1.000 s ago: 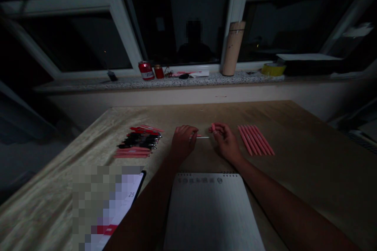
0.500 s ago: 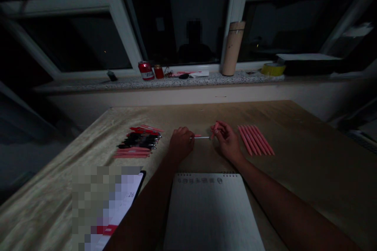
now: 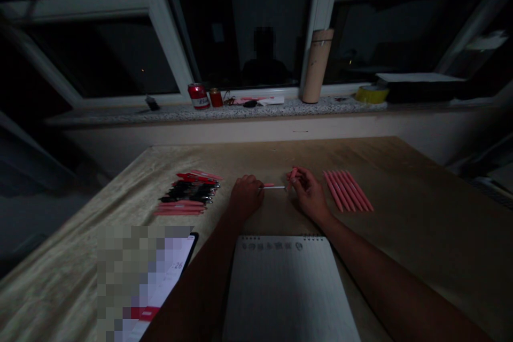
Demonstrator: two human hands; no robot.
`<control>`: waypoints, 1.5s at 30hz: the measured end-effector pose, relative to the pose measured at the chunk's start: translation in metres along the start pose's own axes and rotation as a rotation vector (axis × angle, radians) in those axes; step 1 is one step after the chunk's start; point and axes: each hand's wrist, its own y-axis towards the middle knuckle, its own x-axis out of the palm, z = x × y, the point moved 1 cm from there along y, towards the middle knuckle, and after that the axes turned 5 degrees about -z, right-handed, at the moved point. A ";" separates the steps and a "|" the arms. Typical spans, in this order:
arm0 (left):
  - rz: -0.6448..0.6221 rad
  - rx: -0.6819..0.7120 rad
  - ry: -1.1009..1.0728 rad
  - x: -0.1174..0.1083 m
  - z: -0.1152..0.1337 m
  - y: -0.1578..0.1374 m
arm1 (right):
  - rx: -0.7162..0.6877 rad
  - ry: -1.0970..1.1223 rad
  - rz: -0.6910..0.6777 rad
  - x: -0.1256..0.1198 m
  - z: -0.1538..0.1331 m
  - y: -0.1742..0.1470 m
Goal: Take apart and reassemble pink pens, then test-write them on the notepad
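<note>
The left hand (image 3: 246, 196) sits farther left, hold unclear, a white rod (image 3: 274, 187) between it and the right hand (image 3: 311, 192) pinching a pink tube (image 3: 294, 172).

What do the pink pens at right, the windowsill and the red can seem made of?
Pink pens: probably plastic, smooth; even colour, straight slim barrels.
Windowsill: stone or an imitation, from its speckle; polish unclear.
Red can: likely metal, perhaps glossy; cylindrical, printed lettering.

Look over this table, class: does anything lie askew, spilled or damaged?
Only the mixed pens at left look askew: their ends are uneven, unlike the neat row of pink pens at right. No spill or damage shows.
</note>
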 end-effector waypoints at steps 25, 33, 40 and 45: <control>-0.026 0.139 -0.212 0.009 0.007 -0.002 | -0.275 -1.096 -0.589 0.010 -0.031 -0.006; -0.049 0.141 -0.243 0.008 0.009 -0.003 | -0.315 -1.154 -0.564 0.012 -0.033 -0.007; -0.045 0.151 -0.222 0.006 0.011 -0.004 | -0.328 -1.160 -0.575 0.010 -0.032 -0.007; -0.063 0.142 -0.230 0.007 0.011 -0.004 | -0.324 -1.174 -0.590 0.010 -0.032 -0.007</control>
